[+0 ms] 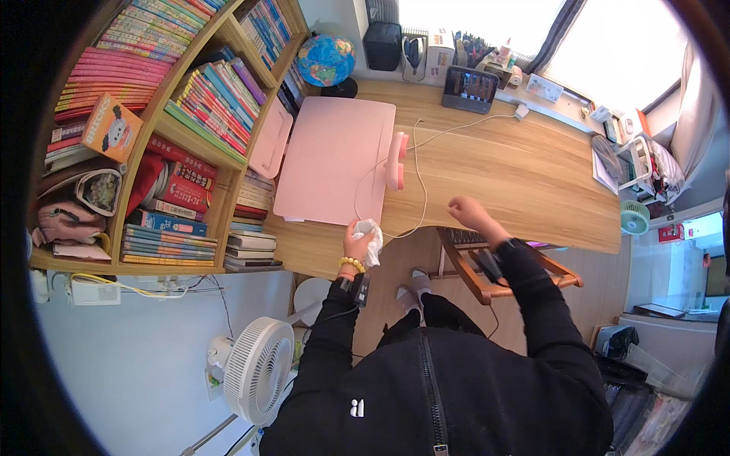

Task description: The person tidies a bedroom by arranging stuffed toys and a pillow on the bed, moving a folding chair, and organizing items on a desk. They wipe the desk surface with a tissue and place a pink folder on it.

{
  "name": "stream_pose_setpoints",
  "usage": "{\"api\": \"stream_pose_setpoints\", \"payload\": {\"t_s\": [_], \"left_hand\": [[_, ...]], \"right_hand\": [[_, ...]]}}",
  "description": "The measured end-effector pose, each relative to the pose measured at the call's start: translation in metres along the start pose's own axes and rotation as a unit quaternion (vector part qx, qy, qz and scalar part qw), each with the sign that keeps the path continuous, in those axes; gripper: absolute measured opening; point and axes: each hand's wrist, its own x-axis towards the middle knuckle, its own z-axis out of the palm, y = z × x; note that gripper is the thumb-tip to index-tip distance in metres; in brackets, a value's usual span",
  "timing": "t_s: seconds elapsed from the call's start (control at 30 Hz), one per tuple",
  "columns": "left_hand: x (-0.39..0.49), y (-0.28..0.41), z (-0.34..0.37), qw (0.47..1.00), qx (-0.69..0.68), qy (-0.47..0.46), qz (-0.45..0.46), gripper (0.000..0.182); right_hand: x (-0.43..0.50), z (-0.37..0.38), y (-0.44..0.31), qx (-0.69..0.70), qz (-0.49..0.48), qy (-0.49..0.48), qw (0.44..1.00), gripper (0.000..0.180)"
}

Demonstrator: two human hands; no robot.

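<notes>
My left hand (356, 245) holds a crumpled white cloth or tissue (370, 235) just off the lower edge of a pink desk mat (336, 159). A white cable (425, 196) loops over the wooden desk close to that hand. My right hand (469, 214) is over the desk's front edge, its fingers curled; nothing shows in it, though its underside is hidden. Between the hands and farther back, a pink object (394, 162), possibly a lamp or headset, rests at the mat's right side.
Left stands a wooden bookshelf (228, 151) full of books. A globe (326, 60) and a smart display (470, 89) are at the back. A wooden chair (490, 290) is below the desk's front edge, and a white fan (259, 370) stands lower left.
</notes>
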Motion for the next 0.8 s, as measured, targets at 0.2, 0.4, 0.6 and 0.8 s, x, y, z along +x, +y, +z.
{"api": "stream_pose_setpoints", "payload": {"t_s": [0.2, 0.4, 0.6, 0.8], "left_hand": [[0.034, -0.016, 0.013, 0.984, -0.003, 0.169, -0.063, 0.064], [0.039, -0.022, 0.008, 0.979, 0.019, 0.181, -0.091, 0.052], [0.017, 0.01, 0.023, 0.983, -0.063, 0.039, -0.168, 0.029], [-0.014, 0.085, 0.019, 0.972, -0.126, -0.111, -0.163, 0.024]], "right_hand": [[0.07, 0.073, -0.019, -0.08, 0.115, 0.079, 0.987, 0.039], [0.071, 0.104, -0.023, -0.144, 0.068, 0.08, 0.984, 0.022], [0.064, 0.123, -0.019, -0.139, 0.024, 0.087, 0.986, 0.023], [0.056, 0.121, -0.038, 0.136, 0.171, 0.063, 0.974, 0.024]]}}
